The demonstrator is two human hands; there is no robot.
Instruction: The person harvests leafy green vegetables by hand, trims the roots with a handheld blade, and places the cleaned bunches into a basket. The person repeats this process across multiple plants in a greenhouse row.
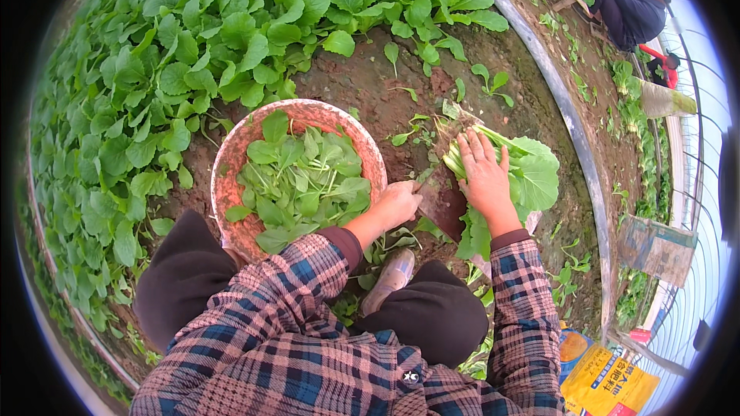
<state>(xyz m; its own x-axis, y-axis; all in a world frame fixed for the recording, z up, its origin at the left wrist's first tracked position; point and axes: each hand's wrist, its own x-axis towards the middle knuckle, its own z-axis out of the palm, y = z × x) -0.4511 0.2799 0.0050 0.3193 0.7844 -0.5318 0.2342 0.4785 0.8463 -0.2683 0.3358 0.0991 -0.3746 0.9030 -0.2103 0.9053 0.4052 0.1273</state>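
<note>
My left hand (396, 206) grips the handle end of a broad, dark, rusty metal blade (445, 199), just right of the basin. Over the stems of a bunch of leafy greens (532, 170) lies my right hand (487, 173), its fingers pointing away from me and the bunch held beneath the palm. Pale stems and soil-covered roots (454, 124) show past the fingertips. The blade lies close to the stems; whether it touches them is hidden. A worn reddish plastic basin (298, 108) stands before my knees, holding loose picked green leaves (303, 185).
Dense growing greens (191, 69) cover the left and far side. A grey pipe (555, 86) curves along the bed's right edge. Beyond it are a crouching person (627, 11), another person in red (670, 69), and a board (659, 248). A yellow printed bag (610, 381) lies lower right.
</note>
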